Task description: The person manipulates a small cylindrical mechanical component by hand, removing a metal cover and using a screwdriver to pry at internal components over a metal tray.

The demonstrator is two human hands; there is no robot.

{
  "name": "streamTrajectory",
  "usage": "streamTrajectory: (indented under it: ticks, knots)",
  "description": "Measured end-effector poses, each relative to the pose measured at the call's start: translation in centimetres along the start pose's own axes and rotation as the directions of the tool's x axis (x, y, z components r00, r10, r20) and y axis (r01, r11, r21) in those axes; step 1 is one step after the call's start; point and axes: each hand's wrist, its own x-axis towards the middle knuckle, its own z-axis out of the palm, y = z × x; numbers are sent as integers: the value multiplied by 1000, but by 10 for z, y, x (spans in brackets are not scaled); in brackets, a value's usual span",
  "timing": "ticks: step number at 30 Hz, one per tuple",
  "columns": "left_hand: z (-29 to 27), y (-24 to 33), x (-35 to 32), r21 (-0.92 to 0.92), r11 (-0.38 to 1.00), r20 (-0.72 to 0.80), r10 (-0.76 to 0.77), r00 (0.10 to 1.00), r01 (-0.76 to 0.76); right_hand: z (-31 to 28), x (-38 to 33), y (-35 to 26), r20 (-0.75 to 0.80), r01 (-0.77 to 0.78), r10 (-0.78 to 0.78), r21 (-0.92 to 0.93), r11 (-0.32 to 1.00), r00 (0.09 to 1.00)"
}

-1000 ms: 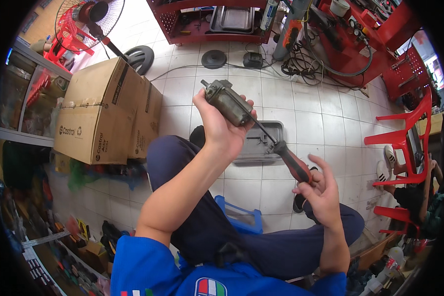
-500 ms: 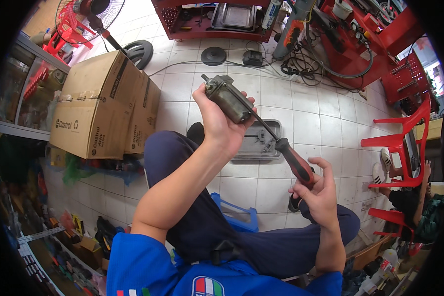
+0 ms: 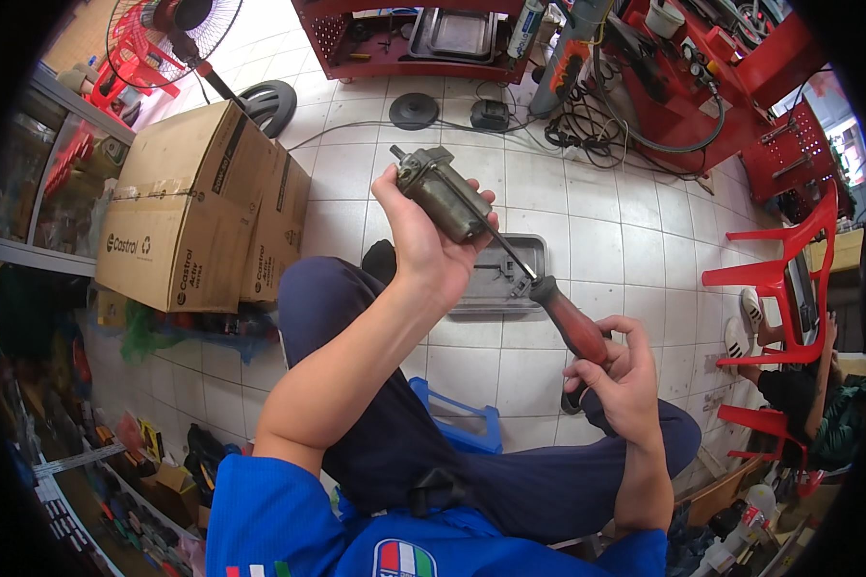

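My left hand (image 3: 423, 226) is closed around a worn metal starter motor (image 3: 446, 197), a cylinder with a short shaft at its upper left end. A screwdriver (image 3: 573, 325) with a red and black handle runs along the motor's side, its thin shank slanting up to the left. Where its tip meets the motor is hard to make out. The fingers of my right hand (image 3: 621, 375) pinch the butt end of the handle. Below the motor, on the tiled floor, lies a grey metal tray (image 3: 496, 306) with small dark parts in it.
A blue plastic stool (image 3: 467, 423) stands between my legs. Large cardboard boxes (image 3: 173, 207) are stacked at the left. Red chairs (image 3: 775, 274) and another person's feet (image 3: 738, 337) are at the right. At the back are a red tool cart (image 3: 414, 62) and coiled cables (image 3: 587, 130).
The screwdriver handle has turned about its axis, showing more red, and shifted slightly left. My right fingers have curled in a little. The left hand and motor have hardly moved.
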Motion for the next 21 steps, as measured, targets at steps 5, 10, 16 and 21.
streamTrajectory:
  ticks: [5,10,16,21]
  knots:
    - [2,-1,-1,2,1000,9,14,1000,-14,-19,4,20,60,-89,82,116,989,995]
    - [2,-2,-2,9,1000,-1,-17,1000,17,5,4,5,-137,106,-104,8,994,985]
    - [-2,-1,1,0,1000,40,-15,999,15,-11,2,7,69,-32,26,89,996,997]
    - [1,0,-2,3,1000,26,-7,1000,7,-1,3,10,-17,-43,43,29,999,999]
